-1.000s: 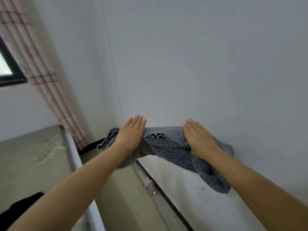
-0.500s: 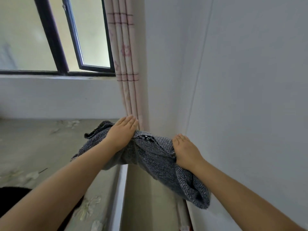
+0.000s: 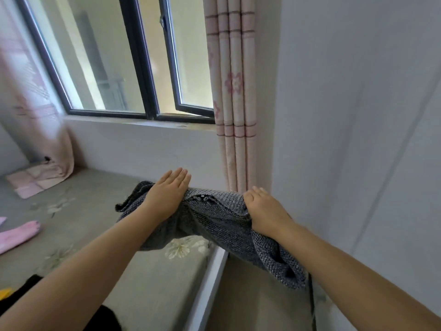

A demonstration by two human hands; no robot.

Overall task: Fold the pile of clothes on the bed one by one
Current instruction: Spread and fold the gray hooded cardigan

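Left hand [image 3: 167,195] fingers [image 3: 177,176] straight and together, flat on top of the grey knit sweater [image 3: 222,225]; right hand [image 3: 265,211] fingers curl over its far edge. Sweater hangs in air above the bed [image 3: 155,283] right edge. Best lower it flat on the mattress, clear of the gap. Pink garment [image 3: 18,235] left, black garment [image 3: 105,317] near, curtain [image 3: 235,91] far.

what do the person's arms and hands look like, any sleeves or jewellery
Both forearms are bare all the way to the frame edge, so no sleeves show. The left hand and right hand wear no gloves, rings, watch or bracelets. Fingernails look short and unpainted.
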